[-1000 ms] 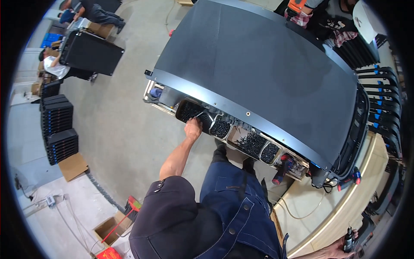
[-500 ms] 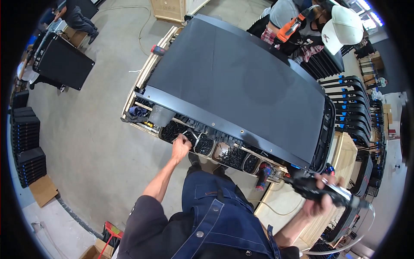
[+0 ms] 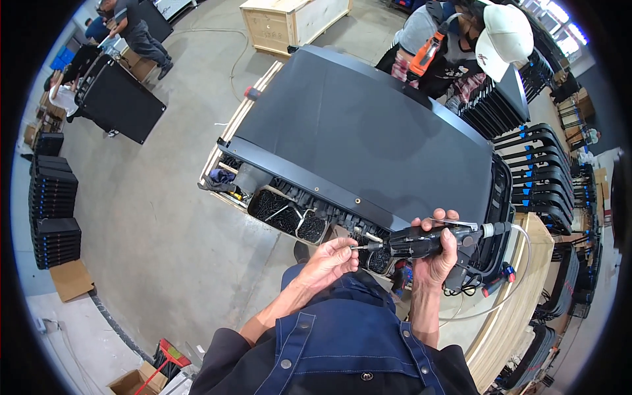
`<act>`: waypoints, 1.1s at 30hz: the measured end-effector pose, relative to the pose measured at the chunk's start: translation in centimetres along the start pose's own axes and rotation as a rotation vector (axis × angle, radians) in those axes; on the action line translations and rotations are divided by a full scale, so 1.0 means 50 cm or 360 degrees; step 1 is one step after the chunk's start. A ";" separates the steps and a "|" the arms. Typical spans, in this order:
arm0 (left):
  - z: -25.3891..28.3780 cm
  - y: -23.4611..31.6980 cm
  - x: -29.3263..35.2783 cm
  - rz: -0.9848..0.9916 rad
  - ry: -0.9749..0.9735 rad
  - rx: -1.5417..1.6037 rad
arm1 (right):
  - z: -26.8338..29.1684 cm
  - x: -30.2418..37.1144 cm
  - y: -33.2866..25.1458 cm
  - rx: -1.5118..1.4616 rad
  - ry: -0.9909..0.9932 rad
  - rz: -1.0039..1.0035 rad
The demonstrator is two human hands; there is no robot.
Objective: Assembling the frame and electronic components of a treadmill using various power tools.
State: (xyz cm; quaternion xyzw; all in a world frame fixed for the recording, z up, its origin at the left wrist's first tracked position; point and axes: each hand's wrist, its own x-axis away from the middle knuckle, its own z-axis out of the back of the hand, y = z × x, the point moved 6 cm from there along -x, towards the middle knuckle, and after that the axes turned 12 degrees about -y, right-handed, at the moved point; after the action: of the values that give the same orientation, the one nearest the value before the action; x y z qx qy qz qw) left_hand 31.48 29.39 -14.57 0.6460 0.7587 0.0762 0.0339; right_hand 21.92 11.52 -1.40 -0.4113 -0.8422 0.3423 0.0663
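My right hand (image 3: 440, 257) is wrapped round a black air screwdriver (image 3: 413, 243), held level with its bit toward my left. At the bit's tip, the fingers of my left hand (image 3: 329, 262) are pinched together on a small screw, mostly hidden by the fingertips. Both hands are above the near edge of a large dark panel (image 3: 375, 145) with a metal rim, lying on a wooden bench frame. Under that edge, a bin of black screws (image 3: 271, 205) and a smaller screw bin (image 3: 311, 227) sit in a row, others being partly covered by my hands.
A clear air hose (image 3: 526, 263) curves from the driver down to the right. Across the panel, a person in a white cap (image 3: 505, 39) holds an orange power tool (image 3: 428, 54). Black frames (image 3: 540, 164) stand stacked at the right; a wooden crate (image 3: 289, 26) stands at the back.
My left hand has left the screw bin and come right to the driver's bit. My right hand has brought the driver inward from the lower right. The whole view has shifted slightly.
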 end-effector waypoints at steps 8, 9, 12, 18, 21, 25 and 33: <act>-0.069 -0.010 -0.035 -0.0161 0.0242 -0.0798 | 0.105 0.016 -0.025 -0.0152 0.0370 -0.0014; -0.090 0.002 -0.038 -0.0272 0.0330 -0.1235 | 0.122 0.020 -0.021 -0.0184 0.0459 -0.0029; -0.141 0.022 -0.038 -0.0647 0.0405 -0.2145 | 0.161 0.033 0.003 -0.0240 0.0685 -0.0127; -0.061 0.035 -0.082 -0.0221 0.0444 -0.1519 | 0.157 0.022 0.016 0.0012 0.0779 -0.0053; 0.017 0.004 -0.131 -0.0034 0.0375 -0.0301 | 0.102 -0.023 0.002 0.0333 0.0511 0.0114; 0.053 -0.036 -0.215 -0.0056 0.0099 0.0370 | 0.028 -0.076 0.025 0.0916 0.0071 0.0297; 0.092 -0.020 -0.180 0.0127 0.0620 0.0275 | -0.053 -0.134 0.151 0.1379 -0.0859 0.0050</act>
State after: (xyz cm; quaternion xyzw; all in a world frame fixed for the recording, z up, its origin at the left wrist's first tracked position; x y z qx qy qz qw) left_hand 32.68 20.72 -19.68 0.6492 0.7284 0.1357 -0.1720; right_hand 32.21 11.20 -3.02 -0.2556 -0.6037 0.7551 0.0056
